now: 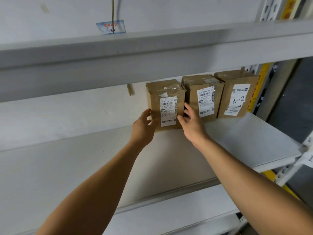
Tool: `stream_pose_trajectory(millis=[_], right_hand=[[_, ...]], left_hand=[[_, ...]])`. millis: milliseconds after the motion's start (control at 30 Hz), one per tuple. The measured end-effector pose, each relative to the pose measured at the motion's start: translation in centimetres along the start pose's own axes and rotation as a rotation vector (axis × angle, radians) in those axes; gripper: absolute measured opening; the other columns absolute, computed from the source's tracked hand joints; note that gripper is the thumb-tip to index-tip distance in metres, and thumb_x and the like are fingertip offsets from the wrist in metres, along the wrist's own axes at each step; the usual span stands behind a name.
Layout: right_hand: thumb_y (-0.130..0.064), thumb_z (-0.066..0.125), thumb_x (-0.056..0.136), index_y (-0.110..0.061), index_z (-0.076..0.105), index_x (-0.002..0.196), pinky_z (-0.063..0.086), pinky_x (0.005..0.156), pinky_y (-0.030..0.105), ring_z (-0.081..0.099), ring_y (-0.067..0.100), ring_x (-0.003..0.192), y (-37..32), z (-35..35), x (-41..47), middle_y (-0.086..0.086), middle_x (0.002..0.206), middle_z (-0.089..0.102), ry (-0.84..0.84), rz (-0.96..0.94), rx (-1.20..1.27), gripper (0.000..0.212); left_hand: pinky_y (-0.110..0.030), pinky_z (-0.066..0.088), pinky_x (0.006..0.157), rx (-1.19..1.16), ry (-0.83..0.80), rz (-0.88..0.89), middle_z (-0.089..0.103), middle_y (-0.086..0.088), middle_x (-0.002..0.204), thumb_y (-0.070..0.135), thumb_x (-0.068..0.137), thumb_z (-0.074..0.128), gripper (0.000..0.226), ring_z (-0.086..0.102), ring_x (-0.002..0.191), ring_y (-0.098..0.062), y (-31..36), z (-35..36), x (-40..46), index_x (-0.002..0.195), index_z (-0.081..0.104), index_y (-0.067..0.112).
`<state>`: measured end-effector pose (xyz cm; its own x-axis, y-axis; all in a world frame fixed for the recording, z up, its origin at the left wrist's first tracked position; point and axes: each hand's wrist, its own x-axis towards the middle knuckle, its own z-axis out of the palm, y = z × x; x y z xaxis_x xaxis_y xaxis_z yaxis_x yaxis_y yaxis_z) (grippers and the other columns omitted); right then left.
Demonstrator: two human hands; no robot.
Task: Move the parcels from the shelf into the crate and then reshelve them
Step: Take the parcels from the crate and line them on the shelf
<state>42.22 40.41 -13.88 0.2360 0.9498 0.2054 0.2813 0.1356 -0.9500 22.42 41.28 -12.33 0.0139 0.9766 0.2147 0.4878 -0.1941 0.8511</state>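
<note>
Three brown cardboard parcels with white shipping labels stand upright in a row at the back of a white shelf (254,141). The leftmost parcel (166,92) sits between my hands. My left hand (143,128) grips its lower left edge, thumb toward the front. My right hand (193,126) holds its lower right edge, thumb on the front face and fingers reaching into the gap beside the middle parcel (205,102). The right parcel (237,97) is marked "A-2" and touches the middle one. No crate is in view.
A grey shelf board (152,53) runs close above the parcels. White shelf uprights (288,170) with yellow parts stand at the right end. A lower shelf (169,214) lies below. A small blue sign (111,27) hangs on the wall above.
</note>
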Motion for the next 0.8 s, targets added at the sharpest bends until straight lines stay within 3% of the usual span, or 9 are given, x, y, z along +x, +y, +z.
stream_pose_trajectory(millis=[133, 300, 433, 533, 633, 733, 800], right_hand=[[-0.026, 0.065, 0.105, -0.024, 0.052, 0.153, 0.048, 0.105, 0.023, 0.062, 0.007, 0.123, -0.7, -1.2, -4.7, -0.004, 0.143, 0.063, 0.036, -0.009, -0.089, 0.050], [-0.029, 0.064, 0.105, -0.025, 0.060, 0.145, 0.040, 0.087, -0.003, 0.060, 0.000, 0.118, -1.5, -3.3, -14.2, -0.011, 0.131, 0.066, 0.125, -0.010, -0.240, 0.040], [-0.024, 0.066, 0.104, -0.020, 0.064, 0.140, 0.054, 0.099, 0.017, 0.062, -0.006, 0.116, -1.0, -4.6, -23.7, -0.008, 0.130, 0.069, 0.272, 0.058, -0.258, 0.036], [-0.024, 0.065, 0.105, -0.022, 0.064, 0.140, 0.048, 0.091, 0.004, 0.058, -0.019, 0.110, -0.7, -5.7, -31.8, -0.011, 0.128, 0.069, 0.397, 0.159, -0.306, 0.035], [-0.026, 0.065, 0.105, -0.027, 0.066, 0.134, 0.047, 0.088, 0.002, 0.064, -0.011, 0.107, -0.1, -7.4, -39.3, -0.014, 0.125, 0.070, 0.506, 0.278, -0.377, 0.029], [-0.023, 0.067, 0.103, -0.024, 0.068, 0.132, 0.055, 0.101, 0.028, 0.068, 0.009, 0.116, 0.9, -9.7, -46.6, -0.008, 0.126, 0.071, 0.612, 0.380, -0.463, 0.029], [-0.024, 0.067, 0.104, -0.021, 0.064, 0.139, 0.055, 0.099, 0.029, 0.066, 0.012, 0.120, 1.1, -11.2, -51.3, -0.003, 0.131, 0.070, 0.658, 0.448, -0.473, 0.036]], left_hand=[[-0.030, 0.058, 0.090, 0.016, -0.027, 0.022, 0.072, 0.005, 0.125, 0.041, 0.104, 0.060, 0.036, 0.069, 0.114, -0.017, 0.8, -0.5, -3.3, 0.135, 0.065, 0.024], [-0.024, 0.047, 0.083, 0.081, -0.149, 0.191, 0.073, 0.003, 0.115, 0.035, 0.104, 0.062, 0.025, 0.063, 0.096, -0.012, 1.6, -0.9, -8.9, 0.123, 0.072, 0.021], [-0.005, 0.041, 0.074, 0.034, -0.300, 0.365, 0.072, 0.007, 0.103, 0.031, 0.103, 0.064, 0.017, 0.065, 0.091, -0.010, 2.1, -0.7, -15.0, 0.113, 0.073, 0.020], [0.002, 0.036, 0.072, -0.025, -0.420, 0.436, 0.072, 0.006, 0.099, 0.027, 0.101, 0.068, 0.017, 0.063, 0.088, -0.005, 2.4, 0.7, -19.9, 0.113, 0.074, 0.017], [-0.005, 0.043, 0.077, -0.033, -0.552, 0.443, 0.069, 0.007, 0.096, 0.030, 0.101, 0.068, 0.020, 0.061, 0.087, -0.006, 2.4, 3.4, -25.2, 0.116, 0.073, 0.018], [-0.020, 0.052, 0.088, -0.038, -0.729, 0.436, 0.073, 0.002, 0.102, 0.032, 0.101, 0.068, 0.023, 0.066, 0.095, -0.015, 2.8, 6.9, -30.9, 0.120, 0.072, 0.020], [-0.022, 0.048, 0.094, -0.036, -0.854, 0.438, 0.074, 0.007, 0.112, 0.034, 0.101, 0.068, 0.028, 0.066, 0.103, -0.010, 3.2, 9.1, -35.0, 0.126, 0.071, 0.023]])
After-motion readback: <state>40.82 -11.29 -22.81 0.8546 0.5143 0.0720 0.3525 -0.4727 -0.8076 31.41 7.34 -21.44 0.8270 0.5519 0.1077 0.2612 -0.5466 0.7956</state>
